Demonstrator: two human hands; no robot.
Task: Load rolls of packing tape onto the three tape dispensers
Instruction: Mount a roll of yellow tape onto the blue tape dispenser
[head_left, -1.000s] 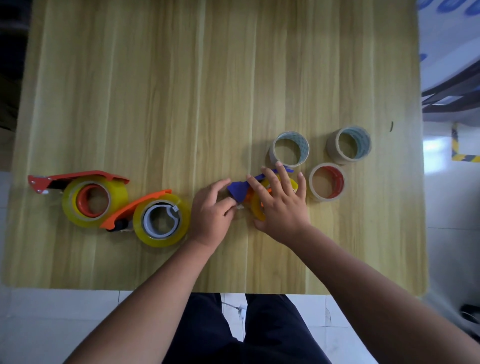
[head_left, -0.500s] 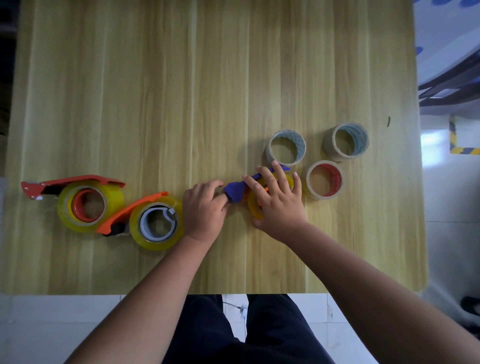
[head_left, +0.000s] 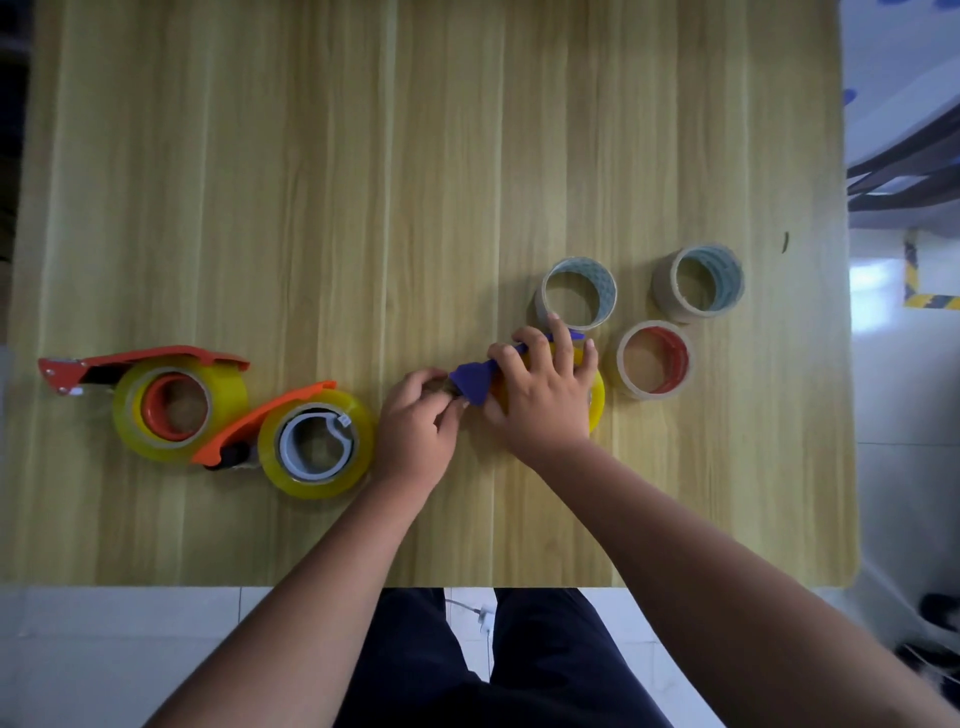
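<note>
A blue tape dispenser (head_left: 472, 381) with a yellow tape roll (head_left: 597, 400) on it lies at the table's middle right. My right hand (head_left: 545, 395) lies flat over that roll and presses on it. My left hand (head_left: 418, 421) pinches at the dispenser's blade end, its fingers curled on the tape end there. Two orange dispensers lie at the left, each holding a yellow roll: one with a red hub (head_left: 174, 402), one with a grey hub (head_left: 317, 441).
Three thin, nearly spent rolls stand on the wooden table (head_left: 363, 182) beyond my right hand: a blue-lined one (head_left: 577, 292), another blue-lined one (head_left: 698, 283) and a red-lined one (head_left: 655, 359). The table's front edge runs just before my lap.
My left hand has closed in on the blue dispenser's blade end and its fingers have curled tighter. My right hand stays on the roll.
</note>
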